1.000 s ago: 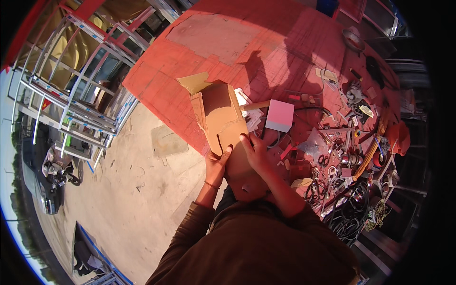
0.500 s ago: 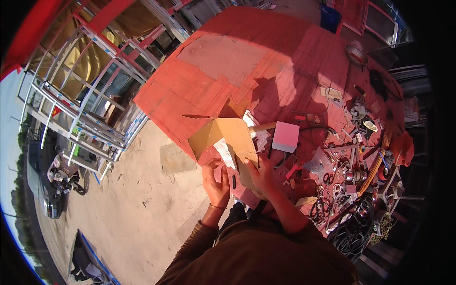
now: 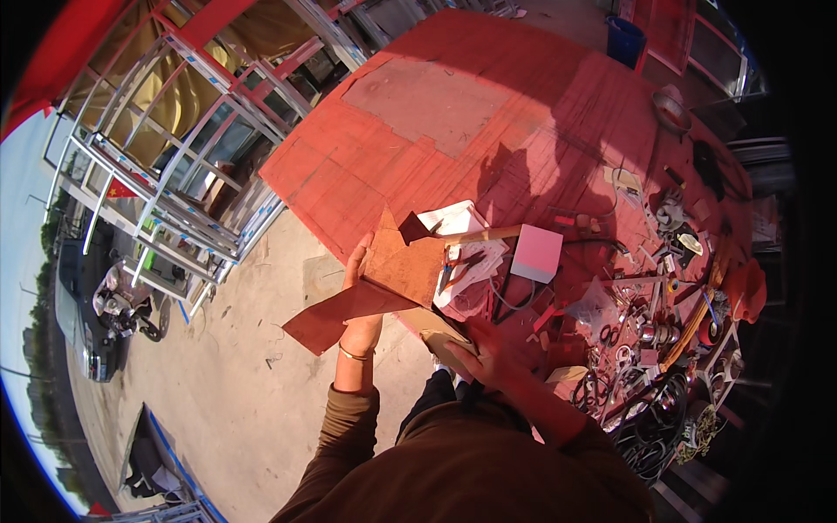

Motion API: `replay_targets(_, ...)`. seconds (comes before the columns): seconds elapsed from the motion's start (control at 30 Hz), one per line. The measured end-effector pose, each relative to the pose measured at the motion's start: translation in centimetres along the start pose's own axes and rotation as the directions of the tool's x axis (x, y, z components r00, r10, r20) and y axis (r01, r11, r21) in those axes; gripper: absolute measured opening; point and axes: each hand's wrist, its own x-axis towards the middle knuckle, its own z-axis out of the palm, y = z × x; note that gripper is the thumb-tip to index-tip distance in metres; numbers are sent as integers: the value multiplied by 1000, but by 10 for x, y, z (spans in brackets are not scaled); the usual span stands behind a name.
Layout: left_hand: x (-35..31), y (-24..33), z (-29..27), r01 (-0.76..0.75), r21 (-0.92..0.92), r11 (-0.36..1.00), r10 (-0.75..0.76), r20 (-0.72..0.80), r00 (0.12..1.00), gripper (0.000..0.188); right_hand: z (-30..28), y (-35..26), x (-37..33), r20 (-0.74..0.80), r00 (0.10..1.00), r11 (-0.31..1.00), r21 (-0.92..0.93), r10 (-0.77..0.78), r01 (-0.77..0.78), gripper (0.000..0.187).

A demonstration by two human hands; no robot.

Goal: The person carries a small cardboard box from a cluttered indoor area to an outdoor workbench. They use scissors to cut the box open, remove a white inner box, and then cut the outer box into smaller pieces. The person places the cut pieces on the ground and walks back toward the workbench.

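Observation:
An open brown cardboard box (image 3: 408,268) is tilted between my hands at the table's near edge, its flaps spread. My left hand (image 3: 359,329) grips its left side; one long flap (image 3: 344,315) crosses in front and hides part of the palm. At the near right side, the fingers of my right hand (image 3: 490,356) are closed on a shaded cardboard edge. What the box holds is out of sight. Just beyond it, white papers (image 3: 475,261) lie on the red table, with pliers (image 3: 458,264) on top.
A pink-and-white square box (image 3: 536,253) sits right of the papers on the red table (image 3: 366,166). Scissors (image 3: 609,334), black cables (image 3: 649,418) and loose metal parts crowd the right side. Metal frames (image 3: 166,174) stand at the left, with a motorbike (image 3: 122,305) beyond the concrete.
The cardboard box has been turned and tipped, so the white paper seen inside it is now hidden. My left hand has moved from near the opening up to the box's left side.

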Motion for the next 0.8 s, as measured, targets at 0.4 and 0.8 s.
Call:
replay_targets(0.4, -8, 6, 2, -3, 88, 996, 3, -1, 1000, 25, 1, 36, 10, 300, 940, 742, 590, 164, -318, 39)
replay_targets(0.8, 23, -3, -7, 240, -246, 939, -285, -166, 944, 35, -18, 16, 14, 306, 939, 898, 353, 156, -264, 51)
